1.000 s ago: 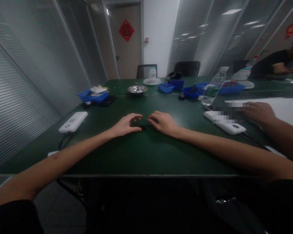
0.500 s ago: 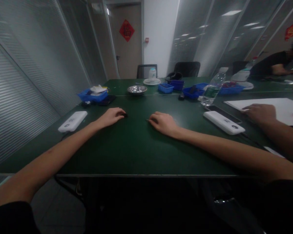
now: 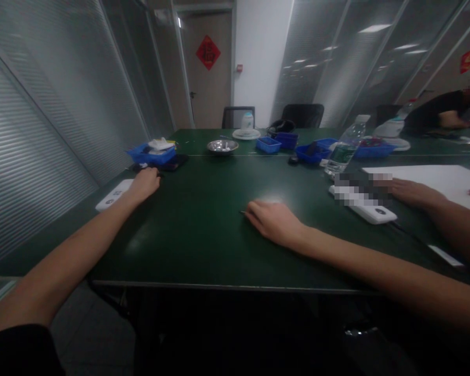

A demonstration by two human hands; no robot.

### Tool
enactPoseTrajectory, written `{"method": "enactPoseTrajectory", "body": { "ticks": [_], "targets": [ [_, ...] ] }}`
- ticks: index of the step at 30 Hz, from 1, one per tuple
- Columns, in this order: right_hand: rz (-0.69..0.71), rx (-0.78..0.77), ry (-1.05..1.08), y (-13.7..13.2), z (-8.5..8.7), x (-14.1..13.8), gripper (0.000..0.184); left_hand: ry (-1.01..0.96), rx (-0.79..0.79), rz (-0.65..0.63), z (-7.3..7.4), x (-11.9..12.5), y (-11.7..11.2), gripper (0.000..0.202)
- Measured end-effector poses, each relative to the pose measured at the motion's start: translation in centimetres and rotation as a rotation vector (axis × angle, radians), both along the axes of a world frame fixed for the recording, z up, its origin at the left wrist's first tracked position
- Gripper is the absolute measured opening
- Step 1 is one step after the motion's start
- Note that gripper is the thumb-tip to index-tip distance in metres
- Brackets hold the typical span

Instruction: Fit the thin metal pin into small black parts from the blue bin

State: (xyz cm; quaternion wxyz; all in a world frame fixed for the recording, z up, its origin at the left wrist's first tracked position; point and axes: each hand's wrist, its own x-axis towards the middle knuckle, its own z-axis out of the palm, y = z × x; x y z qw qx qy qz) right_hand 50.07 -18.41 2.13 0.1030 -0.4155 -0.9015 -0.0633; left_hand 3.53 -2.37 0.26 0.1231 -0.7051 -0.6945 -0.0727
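My left hand is closed at the left of the green table, over the far end of a white power bank. A small dark object shows at its fingertips, too small to name. My right hand rests on the table right of centre, its fingers curled round a thin pointed object like a pen. Only the tip of that object sticks out to the left; the rest is hidden in the hand. A blue basket with tissues and a dark flat object lie just beyond my left hand.
A metal bowl, several blue baskets and a water bottle stand farther back. To the right are a second white power bank with a cable, white paper and another person's hand. The table's front edge is near.
My left hand has moved left and away from my right hand, taking the small dark object along. My right hand sits slightly lower in view, still holding the thin object.
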Motion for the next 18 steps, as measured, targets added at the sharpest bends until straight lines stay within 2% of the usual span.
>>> {"method": "enactPoseTrajectory", "body": {
  "ticks": [5,7,9,10,12,15,16,18],
  "targets": [
    [0.033,-0.007,-0.097,-10.2,0.4,1.7,0.014,0.053,0.033,-0.033,-0.9,-0.4,0.5,0.036],
    [0.055,0.018,-0.009,-13.8,0.1,3.4,0.018,0.059,0.046,-0.046,-1.1,-0.5,0.6,0.037],
    [0.026,0.083,0.112,-16.3,-1.3,5.9,0.023,0.063,0.05,-0.051,-1.1,-0.4,0.5,0.038],
    [-0.002,0.127,0.173,-17.1,-2.6,7.4,0.022,0.064,0.052,-0.051,-1.1,-0.3,0.5,0.039],
    [-0.075,0.246,0.291,-18.0,-6.1,10.7,0.017,0.059,0.053,-0.046,-1.1,-0.2,0.4,0.041],
    [-0.215,0.316,0.442,-18.4,-13.2,15.2,0.012,0.057,0.055,-0.035,-1.1,0.0,0.4,0.042],
    [-0.33,0.286,0.517,-18.4,-15.6,16.2,0.017,0.06,0.053,-0.031,-1.1,0.0,0.4,0.042],
    [-0.691,0.218,0.727,-18.4,-19.8,17.2,0.031,0.069,0.047,-0.029,-1.2,0.0,0.4,0.041]
  ]
}}
